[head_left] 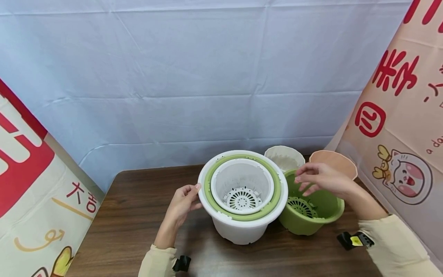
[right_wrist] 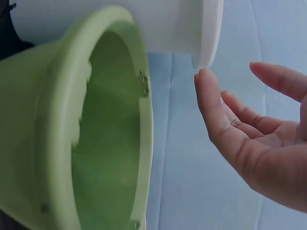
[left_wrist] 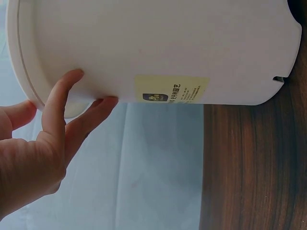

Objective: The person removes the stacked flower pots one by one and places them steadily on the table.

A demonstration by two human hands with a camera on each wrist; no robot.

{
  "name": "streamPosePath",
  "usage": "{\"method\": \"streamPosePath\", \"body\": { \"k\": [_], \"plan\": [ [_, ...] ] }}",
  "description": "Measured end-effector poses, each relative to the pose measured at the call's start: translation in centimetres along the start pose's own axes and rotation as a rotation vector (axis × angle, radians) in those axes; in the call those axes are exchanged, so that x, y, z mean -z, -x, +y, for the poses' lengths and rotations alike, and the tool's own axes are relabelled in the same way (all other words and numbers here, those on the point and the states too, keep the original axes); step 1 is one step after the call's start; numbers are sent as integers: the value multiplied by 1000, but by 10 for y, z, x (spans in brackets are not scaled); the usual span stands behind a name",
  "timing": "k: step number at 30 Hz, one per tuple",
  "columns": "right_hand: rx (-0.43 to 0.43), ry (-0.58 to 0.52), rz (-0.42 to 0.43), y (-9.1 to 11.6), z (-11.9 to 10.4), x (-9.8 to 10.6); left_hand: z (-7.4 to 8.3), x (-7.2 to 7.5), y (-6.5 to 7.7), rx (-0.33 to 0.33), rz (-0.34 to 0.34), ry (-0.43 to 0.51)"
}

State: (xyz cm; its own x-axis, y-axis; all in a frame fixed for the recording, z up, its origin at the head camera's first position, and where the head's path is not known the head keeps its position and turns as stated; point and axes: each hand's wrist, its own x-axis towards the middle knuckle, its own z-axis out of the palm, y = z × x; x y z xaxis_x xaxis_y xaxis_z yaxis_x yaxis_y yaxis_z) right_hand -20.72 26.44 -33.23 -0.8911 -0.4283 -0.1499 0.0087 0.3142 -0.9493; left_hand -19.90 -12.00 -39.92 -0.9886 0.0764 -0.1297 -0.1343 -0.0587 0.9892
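A large white flowerpot (head_left: 238, 232) stands on the table with a green pot (head_left: 270, 207) and a smaller white pot (head_left: 242, 175) nested inside it. My left hand (head_left: 181, 202) pinches the large pot's left rim, thumb at the rim and fingers beneath it against the outer wall. That wall carries a yellowish label (left_wrist: 172, 88) in the left wrist view. My right hand (head_left: 320, 179) hovers over another green pot (head_left: 327, 206), its fingers loosely bent and holding nothing. In the right wrist view, a fingertip comes close to the white pot's rim (right_wrist: 211, 33); contact is unclear.
Behind the green pot stand a cream pot (head_left: 285, 157) and a peach-coloured pot (head_left: 333, 163), both partly hidden. Pale cloth (head_left: 166, 77) hangs behind the dark wooden table (head_left: 145, 196). Printed banners (head_left: 398, 127) flank it on both sides.
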Motion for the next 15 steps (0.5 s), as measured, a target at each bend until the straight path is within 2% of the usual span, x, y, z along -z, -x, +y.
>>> {"method": "streamPosePath", "body": {
  "k": [6,15],
  "plan": [
    [-2,-29,-31,-10,-3,-12,0,0,0,-3,3,3],
    [-24,-61,-12,-20,-2,-20,0,0,0,1,3,2]
  ]
}}
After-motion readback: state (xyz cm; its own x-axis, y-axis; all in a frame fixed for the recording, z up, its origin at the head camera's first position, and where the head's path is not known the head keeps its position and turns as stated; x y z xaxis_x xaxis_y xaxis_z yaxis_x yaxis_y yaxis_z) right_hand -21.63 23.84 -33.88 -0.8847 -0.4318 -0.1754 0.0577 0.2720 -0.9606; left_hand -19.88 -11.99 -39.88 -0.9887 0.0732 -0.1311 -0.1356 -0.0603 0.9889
